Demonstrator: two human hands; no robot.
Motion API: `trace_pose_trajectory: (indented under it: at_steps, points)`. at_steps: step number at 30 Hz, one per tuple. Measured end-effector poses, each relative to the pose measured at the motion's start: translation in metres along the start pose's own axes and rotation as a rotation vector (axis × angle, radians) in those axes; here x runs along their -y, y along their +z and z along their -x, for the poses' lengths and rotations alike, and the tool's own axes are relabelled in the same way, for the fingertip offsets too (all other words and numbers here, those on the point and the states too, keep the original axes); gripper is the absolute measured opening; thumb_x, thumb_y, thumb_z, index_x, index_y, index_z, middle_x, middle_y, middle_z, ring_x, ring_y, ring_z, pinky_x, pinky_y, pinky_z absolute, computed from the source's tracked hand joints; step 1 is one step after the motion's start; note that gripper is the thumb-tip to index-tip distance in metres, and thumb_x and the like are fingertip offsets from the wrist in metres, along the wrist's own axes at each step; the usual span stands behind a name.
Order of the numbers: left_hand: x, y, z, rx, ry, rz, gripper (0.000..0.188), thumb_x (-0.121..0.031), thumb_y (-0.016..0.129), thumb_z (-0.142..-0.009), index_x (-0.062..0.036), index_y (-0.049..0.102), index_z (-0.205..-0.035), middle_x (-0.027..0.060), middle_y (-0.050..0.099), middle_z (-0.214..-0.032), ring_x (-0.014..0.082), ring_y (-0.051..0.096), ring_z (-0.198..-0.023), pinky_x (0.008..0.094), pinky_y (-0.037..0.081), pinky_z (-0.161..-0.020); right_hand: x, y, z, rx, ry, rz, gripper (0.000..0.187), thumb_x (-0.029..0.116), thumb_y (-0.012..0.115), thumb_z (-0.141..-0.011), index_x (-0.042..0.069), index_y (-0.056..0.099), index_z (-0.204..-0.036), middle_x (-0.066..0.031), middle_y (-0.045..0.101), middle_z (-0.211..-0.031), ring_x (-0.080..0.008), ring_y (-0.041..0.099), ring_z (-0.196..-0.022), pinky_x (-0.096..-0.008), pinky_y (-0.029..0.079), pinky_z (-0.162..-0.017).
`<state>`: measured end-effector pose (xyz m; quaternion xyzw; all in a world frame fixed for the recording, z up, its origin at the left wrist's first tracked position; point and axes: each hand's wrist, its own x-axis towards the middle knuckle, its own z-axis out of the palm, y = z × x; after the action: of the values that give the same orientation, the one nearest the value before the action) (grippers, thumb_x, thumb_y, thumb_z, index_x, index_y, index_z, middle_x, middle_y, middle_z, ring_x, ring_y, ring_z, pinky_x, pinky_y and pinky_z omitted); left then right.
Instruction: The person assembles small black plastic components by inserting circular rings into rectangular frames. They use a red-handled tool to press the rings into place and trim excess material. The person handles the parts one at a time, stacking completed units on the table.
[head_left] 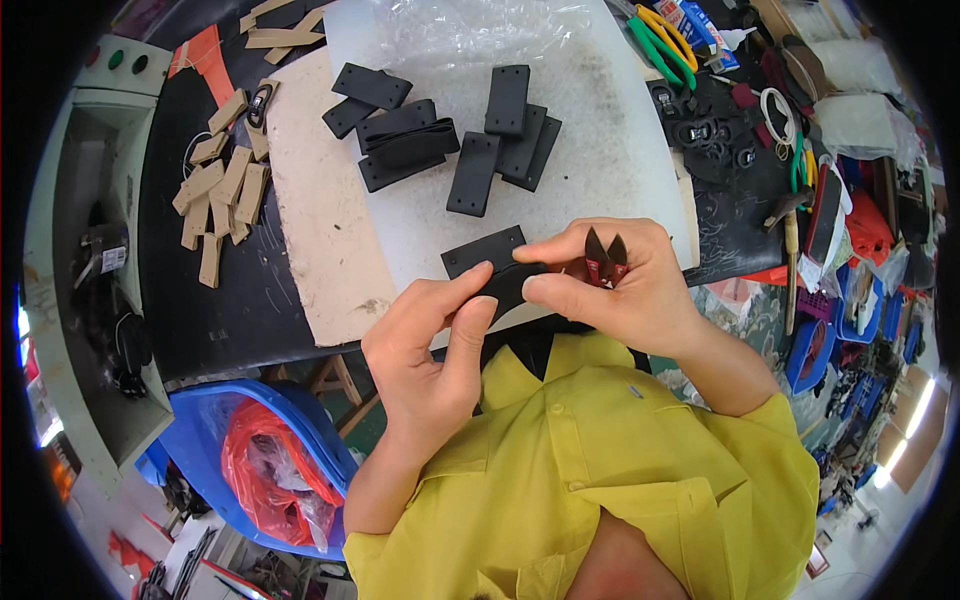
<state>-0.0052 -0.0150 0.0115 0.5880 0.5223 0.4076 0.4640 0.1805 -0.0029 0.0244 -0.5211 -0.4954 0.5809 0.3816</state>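
Between my two hands, near the front edge of the table, is a black folded strap piece (484, 250) with small holes near its end. My left hand (425, 335) pinches its left side between thumb and fingers. The right edge of the piece is pinched by my right hand (640, 280), which also keeps a pair of small snips (606, 258) tucked in it, dark blades pointing up. Its fingers hide the rest of the snips. Farther off, similar black strap pieces (473, 174) lie in two loose groups on a white sheet (420, 230).
Tan strips (230, 180) are heaped on the black table at left. At right are black buckle-like parts (700, 130) and green-handled pliers (660, 50). Clear plastic film (480, 35) lies at the back. A blue bin (330, 430) with a red bag stands lower left.
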Motion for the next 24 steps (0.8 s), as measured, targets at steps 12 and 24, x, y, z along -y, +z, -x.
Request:
trace_pose_trajectory:
  at_steps: [12,24]
  points:
    - [-0.003,0.010,0.004,0.048,-0.107,-0.013,0.030,0.007,0.065,-0.078,0.0087,0.059,-0.107,0.0124,0.065,-0.089,0.0146,0.064,-0.080,0.0244,0.052,-0.071,-0.006,0.007,0.003,-0.055,0.087,-0.177,0.012,0.009,0.066,-0.082,-0.001,0.068,-0.088,0.0005,0.058,-0.066,-0.0026,0.046,-0.056,-0.0208,0.035,-0.048]
    - [-0.004,0.000,-0.014,0.245,-0.427,0.321,0.024,0.000,0.069,-0.078,0.0068,0.062,-0.100,0.0093,0.067,-0.083,0.0105,0.064,-0.076,0.0188,0.051,-0.066,-0.001,-0.004,-0.010,0.108,-0.152,0.240,0.010,0.010,0.066,-0.080,0.000,0.066,-0.083,-0.0066,0.061,-0.065,-0.0096,0.046,-0.052,-0.0261,0.038,-0.048]
